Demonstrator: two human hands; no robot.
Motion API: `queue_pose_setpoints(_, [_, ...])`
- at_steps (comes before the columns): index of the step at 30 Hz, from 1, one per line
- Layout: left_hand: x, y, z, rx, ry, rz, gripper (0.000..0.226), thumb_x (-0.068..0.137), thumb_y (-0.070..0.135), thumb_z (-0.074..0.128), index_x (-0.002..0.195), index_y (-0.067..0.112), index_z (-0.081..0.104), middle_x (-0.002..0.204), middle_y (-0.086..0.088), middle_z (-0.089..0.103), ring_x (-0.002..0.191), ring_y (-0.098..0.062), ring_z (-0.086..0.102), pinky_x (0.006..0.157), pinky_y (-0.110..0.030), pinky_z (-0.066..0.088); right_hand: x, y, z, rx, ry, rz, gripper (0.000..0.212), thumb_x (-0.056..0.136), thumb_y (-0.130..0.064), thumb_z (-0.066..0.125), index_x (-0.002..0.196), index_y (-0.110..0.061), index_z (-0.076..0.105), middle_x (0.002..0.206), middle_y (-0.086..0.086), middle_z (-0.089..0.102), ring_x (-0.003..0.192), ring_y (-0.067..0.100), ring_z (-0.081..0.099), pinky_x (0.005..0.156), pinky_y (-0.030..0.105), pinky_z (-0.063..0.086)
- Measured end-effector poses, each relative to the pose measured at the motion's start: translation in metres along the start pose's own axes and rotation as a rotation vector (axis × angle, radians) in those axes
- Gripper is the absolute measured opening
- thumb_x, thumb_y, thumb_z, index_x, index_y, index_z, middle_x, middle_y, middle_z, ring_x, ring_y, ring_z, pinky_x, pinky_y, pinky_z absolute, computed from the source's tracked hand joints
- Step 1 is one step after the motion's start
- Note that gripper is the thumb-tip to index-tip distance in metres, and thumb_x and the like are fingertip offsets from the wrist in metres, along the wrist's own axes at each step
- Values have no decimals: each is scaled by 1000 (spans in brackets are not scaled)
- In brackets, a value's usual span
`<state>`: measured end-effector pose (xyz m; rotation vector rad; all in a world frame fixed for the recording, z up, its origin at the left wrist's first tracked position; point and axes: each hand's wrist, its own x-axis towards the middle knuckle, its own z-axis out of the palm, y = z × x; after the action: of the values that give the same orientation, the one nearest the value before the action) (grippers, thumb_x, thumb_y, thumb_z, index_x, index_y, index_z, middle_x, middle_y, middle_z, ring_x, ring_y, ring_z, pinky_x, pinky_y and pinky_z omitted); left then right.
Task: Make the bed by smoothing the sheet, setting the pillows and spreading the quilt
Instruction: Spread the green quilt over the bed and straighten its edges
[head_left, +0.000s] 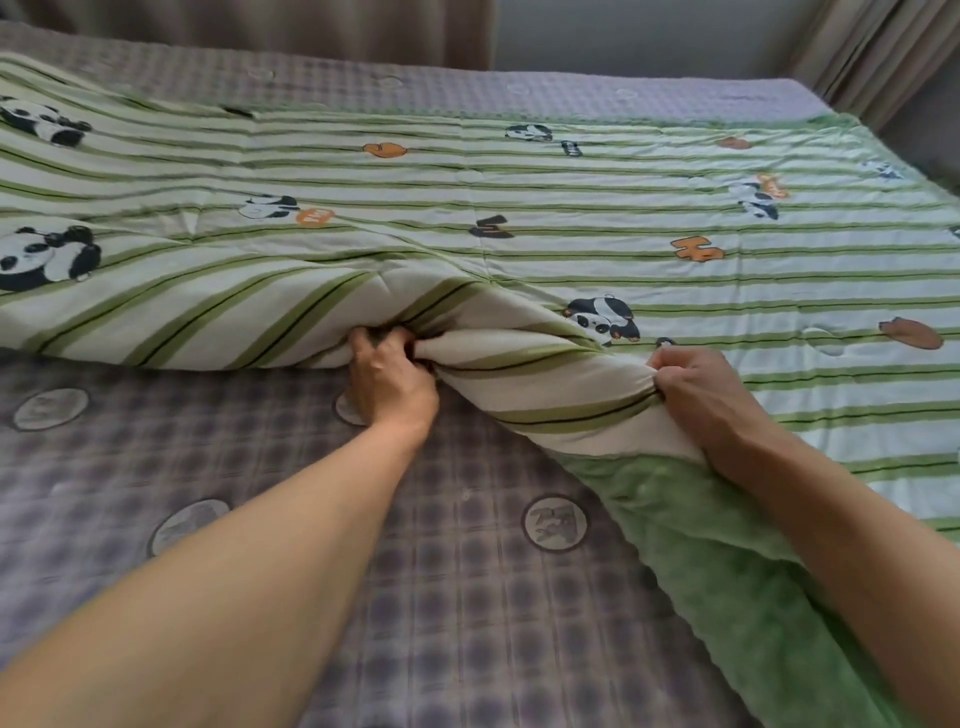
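My left hand (387, 379) has its fingers (363, 345) clenched into a bunch of the quilt (519, 208) at its near edge; my right hand (696, 395) grips the same edge further right, fingers (670, 364) curled tight over the fold; between the two the edge is rolled over so the plain green underside (701, 545) shows; the quilt lies across the far half of the bed, slightly askew, with the checked sheet (260, 519) bare on my side of it and a strip of sheet bare beyond its far edge; I see no pillows anywhere around the quilt

What worries me: I hold a thick wad, not a clean hem, so a pull may drag only the bunched part and leave the quilt's left side behind, skewing the stripes further; the rolled edge may stay flipped with the green side up unless I turn it out as I draw it; both grips sit right of the quilt's middle, so the left end may lag and crease; a hard tug could also ruck the sheet under the quilt, and the fleecy underside looks likely to cling and drag it; pulling too far may strip the far strip wider
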<state>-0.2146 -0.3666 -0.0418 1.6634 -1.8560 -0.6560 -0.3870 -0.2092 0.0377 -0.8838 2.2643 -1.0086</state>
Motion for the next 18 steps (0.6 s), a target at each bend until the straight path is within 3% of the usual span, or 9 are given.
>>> queue_pose_setpoints(3, [-1, -2, -27, -71, 8, 13, 23, 87, 6, 49, 103, 8, 64, 121, -14, 56, 117, -35, 50, 102, -48, 37, -8, -10, -5, -86, 3, 28, 35, 83, 6, 40, 58, -10, 57, 60, 7, 52, 60, 21, 47, 56, 29, 36])
queue_pose_setpoints(7, [-11, -24, -86, -34, -35, 120, 24, 89, 7, 44, 103, 8, 63, 109, -16, 65, 109, -35, 54, 105, -51, 32, -41, -28, -7, -193, -502, 112, 27, 85, 3, 41, 78, 2, 67, 76, 23, 64, 65, 26, 57, 59, 31, 45])
queue_pose_setpoints(11, [-27, -27, -160, -275, 58, 237, 45, 76, 22, 33, 89, -4, 67, 91, -16, 69, 85, -30, 58, 78, -33, 41, -84, -58, -18, 24, -867, 146, 36, 91, 5, 40, 83, -3, 74, 76, 14, 72, 57, 17, 66, 49, 21, 51])
queue_pose_setpoints(13, [-24, -18, -198, -243, 77, 366, 42, 76, 25, 34, 70, -3, 64, 75, -22, 67, 70, -33, 55, 65, -37, 40, -100, -77, -27, 131, -952, 116, 32, 87, 4, 46, 80, -5, 76, 76, 12, 72, 55, 13, 67, 48, 19, 51])
queue_pose_setpoints(15, [-11, -1, -231, -188, -135, 445, 37, 71, 34, 37, 51, 6, 50, 59, -17, 60, 54, -25, 44, 55, -36, 34, -104, -93, -38, 154, -846, 89, 31, 82, 2, 49, 77, -9, 77, 79, 13, 73, 60, 16, 68, 53, 21, 53])
queue_pose_setpoints(17, [12, 20, -246, -61, -342, 451, 41, 67, 42, 42, 54, 3, 49, 56, -16, 53, 56, -23, 44, 56, -34, 33, -91, -93, -43, -17, -479, 21, 37, 89, 4, 45, 69, -11, 73, 75, 11, 71, 67, 21, 65, 56, 23, 49])
queue_pose_setpoints(18, [22, 31, -245, 65, -341, 462, 39, 70, 42, 46, 60, 5, 53, 60, -10, 54, 62, -24, 49, 58, -33, 34, -81, -92, -42, -167, -220, -38, 34, 90, 1, 47, 67, -12, 68, 74, 10, 68, 73, 24, 63, 59, 26, 44])
